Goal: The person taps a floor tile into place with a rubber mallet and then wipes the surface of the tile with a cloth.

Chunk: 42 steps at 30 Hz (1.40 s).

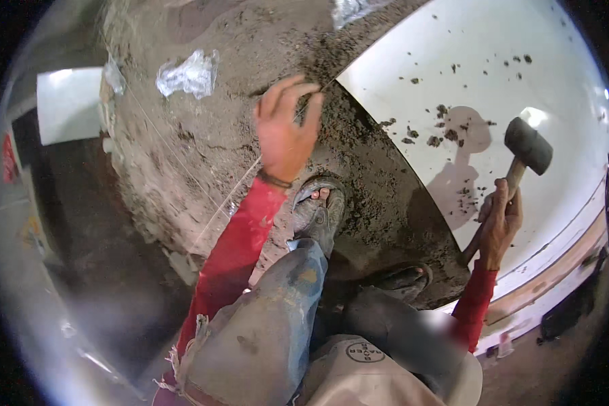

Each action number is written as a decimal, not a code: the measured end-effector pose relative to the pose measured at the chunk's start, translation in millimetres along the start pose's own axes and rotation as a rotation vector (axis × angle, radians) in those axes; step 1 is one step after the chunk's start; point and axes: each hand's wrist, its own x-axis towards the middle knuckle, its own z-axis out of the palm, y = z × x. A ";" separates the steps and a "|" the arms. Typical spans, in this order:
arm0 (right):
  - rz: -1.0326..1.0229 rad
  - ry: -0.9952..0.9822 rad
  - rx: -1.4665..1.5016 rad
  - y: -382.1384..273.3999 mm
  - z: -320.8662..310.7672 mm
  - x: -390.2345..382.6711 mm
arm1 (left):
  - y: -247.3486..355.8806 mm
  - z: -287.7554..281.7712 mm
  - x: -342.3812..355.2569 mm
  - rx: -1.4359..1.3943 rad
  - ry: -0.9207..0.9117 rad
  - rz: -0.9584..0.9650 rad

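Note:
My right hand (501, 227) grips the wooden handle of a rubber mallet (529, 145), whose dark head is raised over a large glossy white tile (541, 74). Dark crumbs of mortar (434, 141) lie scattered on that tile. On the other side, my left hand (287, 128) is held over the rough grey mortar bed (230, 122), fingers apart and slightly bent. A thin taut string (247, 174) runs beneath the left hand and wrist toward the tile's corner. Whether the fingertips touch the string I cannot tell.
Crumpled clear plastic (188, 73) lies on the mortar, with another piece (352, 10) farther off. A white panel (71, 105) is at the far left, beyond the bed's broken edge. My sandaled feet (318, 210) stand beside the tile's dark edge.

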 end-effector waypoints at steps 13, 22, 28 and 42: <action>-0.563 0.468 -1.105 68.4 -119.8 54.5 | 12.8 -134.8 -138.5 -0.643 -1.021 -0.924; -0.486 0.101 -0.890 19.6 88.4 31.8 | 52.6 -157.5 -179.6 -0.423 -1.170 -1.003; -0.890 -0.447 -0.505 -16.4 165.9 64.1 | 52.6 -110.6 -179.7 -0.407 -1.108 -0.939; -0.977 -0.151 -0.668 -27.1 150.9 183.2 | 39.3 -41.5 -140.2 -0.430 -1.073 -0.825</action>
